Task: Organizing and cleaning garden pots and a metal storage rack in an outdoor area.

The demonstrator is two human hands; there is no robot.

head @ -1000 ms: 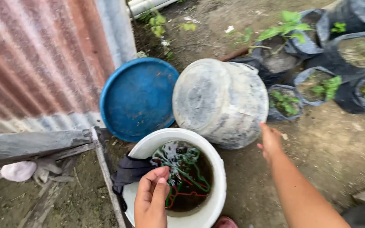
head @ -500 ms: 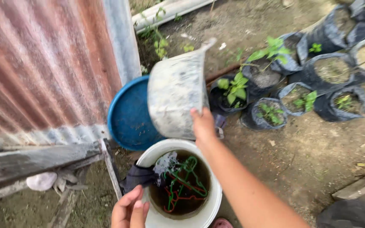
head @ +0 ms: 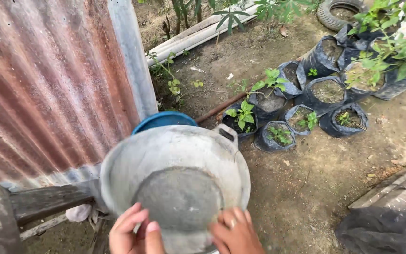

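Two hands on one grey bucket (head: 175,174), held up, open mouth facing viewer. Rusty corrugated sheet (head: 48,84) at far left. Left hand (head: 130,233) fingers pressed on bucket's near rim, right hand (head: 233,233) clasped on rim beside it. Blue lid (head: 163,120) peeks behind bucket. Black seedling bags (head: 306,101) on soil, right.

I hold a large, grimy grey plastic bucket (head: 177,178) up off the ground, tilted with its open mouth toward me, showing a dull empty inside, one side handle lug at its far rim.
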